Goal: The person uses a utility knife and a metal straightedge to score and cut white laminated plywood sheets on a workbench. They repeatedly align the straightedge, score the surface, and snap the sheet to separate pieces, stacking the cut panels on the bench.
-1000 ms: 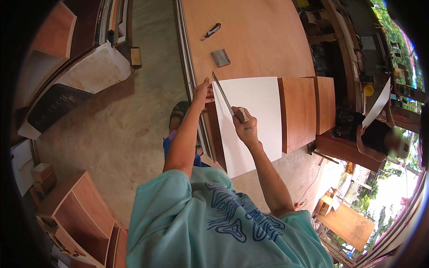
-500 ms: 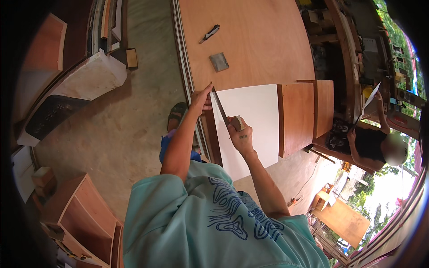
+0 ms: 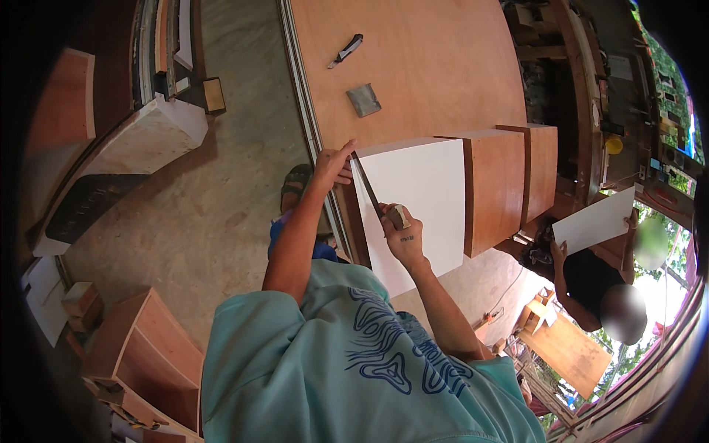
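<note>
Right hand (image 3: 405, 242) clasped a pale-handled dark metal blade (image 3: 369, 186) over a white rectangular panel (image 3: 432, 192); left hand (image 3: 333, 168) lay spread by its far left corner

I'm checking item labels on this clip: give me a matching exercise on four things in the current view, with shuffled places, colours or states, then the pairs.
Things
1. Long flat tool
2. Utility knife
3. Small square pad
4. Wide panel

Places, colours or states
A. Plain grey, lying on the table
B. White, left of the brown boxes
C. Topmost of the four in the picture
D. Gripped in the right hand

Pairs: 1-D, 2-C, 3-A, 4-B
</note>
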Demonstrator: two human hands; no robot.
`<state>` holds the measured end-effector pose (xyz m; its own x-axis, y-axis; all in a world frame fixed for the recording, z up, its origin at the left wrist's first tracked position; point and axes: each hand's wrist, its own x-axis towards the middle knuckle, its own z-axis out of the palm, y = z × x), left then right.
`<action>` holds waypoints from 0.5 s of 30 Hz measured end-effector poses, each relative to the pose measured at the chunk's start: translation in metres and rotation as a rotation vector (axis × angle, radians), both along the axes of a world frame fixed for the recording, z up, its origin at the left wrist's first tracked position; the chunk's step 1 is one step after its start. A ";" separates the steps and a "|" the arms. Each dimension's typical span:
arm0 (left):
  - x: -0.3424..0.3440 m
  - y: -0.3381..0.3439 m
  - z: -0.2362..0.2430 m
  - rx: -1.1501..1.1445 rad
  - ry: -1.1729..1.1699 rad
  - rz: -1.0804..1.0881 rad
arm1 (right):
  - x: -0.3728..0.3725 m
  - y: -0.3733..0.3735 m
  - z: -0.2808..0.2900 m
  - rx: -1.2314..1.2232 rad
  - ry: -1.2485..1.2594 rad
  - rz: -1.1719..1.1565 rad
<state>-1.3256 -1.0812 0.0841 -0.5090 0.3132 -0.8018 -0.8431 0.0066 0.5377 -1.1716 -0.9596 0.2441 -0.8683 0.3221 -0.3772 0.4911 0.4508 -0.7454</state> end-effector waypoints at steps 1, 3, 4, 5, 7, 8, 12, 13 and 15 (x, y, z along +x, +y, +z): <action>-0.001 0.000 0.002 0.008 -0.001 0.009 | -0.001 0.000 -0.001 -0.006 -0.001 0.005; -0.003 0.001 0.006 -0.013 -0.001 -0.016 | -0.003 -0.001 -0.002 -0.031 -0.016 -0.017; -0.004 0.001 0.008 -0.023 0.000 -0.027 | -0.004 -0.001 -0.002 -0.043 -0.024 -0.027; -0.005 0.002 0.010 -0.027 -0.001 -0.024 | -0.004 -0.001 -0.003 -0.061 -0.037 -0.050; -0.006 0.002 0.011 -0.036 -0.002 -0.019 | -0.004 0.000 -0.003 -0.098 -0.064 -0.097; -0.005 0.002 0.009 -0.050 0.007 -0.017 | -0.005 -0.001 -0.003 -0.115 -0.068 -0.104; -0.002 0.005 0.008 -0.076 0.010 -0.004 | -0.007 0.001 0.001 -0.178 -0.084 -0.130; -0.002 0.004 0.008 -0.076 0.005 -0.002 | -0.008 0.001 0.002 -0.194 -0.086 -0.138; -0.002 0.004 0.009 -0.059 -0.007 0.017 | -0.007 0.000 -0.002 -0.183 -0.101 -0.159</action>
<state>-1.3274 -1.0772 0.0934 -0.5084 0.2565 -0.8221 -0.8468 0.0244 0.5313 -1.1788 -0.9598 0.2420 -0.7674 0.3702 -0.5235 0.6207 0.2243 -0.7513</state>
